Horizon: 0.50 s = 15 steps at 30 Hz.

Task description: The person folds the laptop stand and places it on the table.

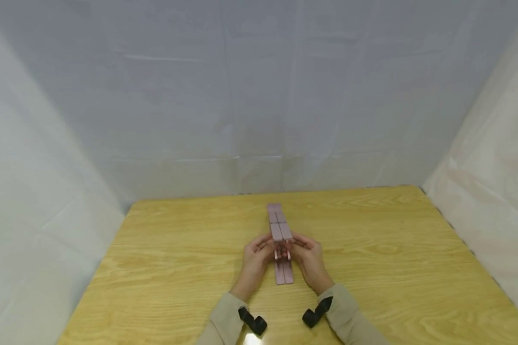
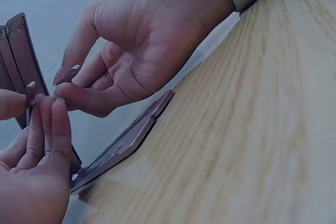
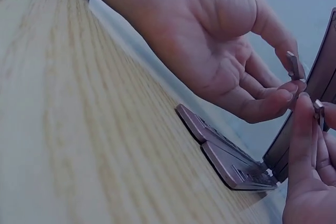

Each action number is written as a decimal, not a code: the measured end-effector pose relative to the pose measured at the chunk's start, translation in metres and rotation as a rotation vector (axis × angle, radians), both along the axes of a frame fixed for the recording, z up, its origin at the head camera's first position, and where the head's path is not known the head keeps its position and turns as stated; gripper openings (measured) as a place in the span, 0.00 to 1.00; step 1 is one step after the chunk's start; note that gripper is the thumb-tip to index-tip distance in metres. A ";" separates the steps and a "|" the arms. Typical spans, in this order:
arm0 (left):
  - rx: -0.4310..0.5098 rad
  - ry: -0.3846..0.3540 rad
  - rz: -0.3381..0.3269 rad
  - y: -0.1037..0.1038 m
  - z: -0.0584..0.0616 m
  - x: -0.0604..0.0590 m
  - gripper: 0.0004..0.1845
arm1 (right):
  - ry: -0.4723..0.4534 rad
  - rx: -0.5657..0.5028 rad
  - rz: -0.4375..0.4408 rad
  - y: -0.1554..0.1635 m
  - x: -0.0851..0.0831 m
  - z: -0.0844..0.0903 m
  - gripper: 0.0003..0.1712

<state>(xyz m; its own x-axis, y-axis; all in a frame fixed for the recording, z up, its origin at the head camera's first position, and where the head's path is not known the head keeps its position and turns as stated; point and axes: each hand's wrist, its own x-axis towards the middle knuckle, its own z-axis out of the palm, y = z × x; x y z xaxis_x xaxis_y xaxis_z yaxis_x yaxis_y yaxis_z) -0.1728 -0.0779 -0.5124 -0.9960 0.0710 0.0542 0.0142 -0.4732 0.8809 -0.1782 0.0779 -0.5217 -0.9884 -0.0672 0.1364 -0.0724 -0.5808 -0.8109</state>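
A rose-coloured folding metal stand [image 1: 280,235] lies lengthwise at the middle of the wooden table [image 1: 164,258]. Its flat base [image 2: 131,139] rests on the wood and its arms [image 2: 18,51] are raised. My left hand [image 1: 270,246] pinches a small hinged tab [image 3: 294,65] on the stand's left side between thumb and fingers. My right hand [image 1: 294,244] pinches the matching tab [image 3: 318,108] on the right side. In the left wrist view the left hand [image 2: 31,100] is at the lower left and the right hand [image 2: 65,85] comes in from above. Both palms face each other across the stand.
Pale sheeting [image 1: 259,96] walls in the table at the back and on both sides. Black wrist straps [image 1: 252,321] sit on beige sleeves [image 1: 349,311] near the front edge. Bare wood lies to the left and right of the stand.
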 end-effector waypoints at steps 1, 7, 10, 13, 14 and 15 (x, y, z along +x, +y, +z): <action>0.025 -0.002 -0.012 0.000 0.001 0.001 0.11 | 0.005 -0.007 0.010 0.000 0.000 0.000 0.18; 0.076 0.000 -0.039 0.000 0.002 0.001 0.12 | 0.014 -0.015 0.051 0.003 0.001 0.000 0.18; 0.071 0.033 -0.060 -0.001 0.001 0.001 0.12 | 0.032 -0.002 0.071 0.005 0.001 -0.001 0.21; 0.067 0.065 -0.080 -0.001 0.000 0.001 0.12 | 0.054 0.015 0.095 0.006 0.002 -0.001 0.26; 0.068 0.073 -0.084 -0.001 0.000 0.001 0.12 | 0.060 0.019 0.105 0.006 0.002 -0.001 0.28; 0.069 0.081 -0.089 -0.001 0.000 0.002 0.12 | 0.064 0.021 0.113 0.007 0.002 -0.002 0.29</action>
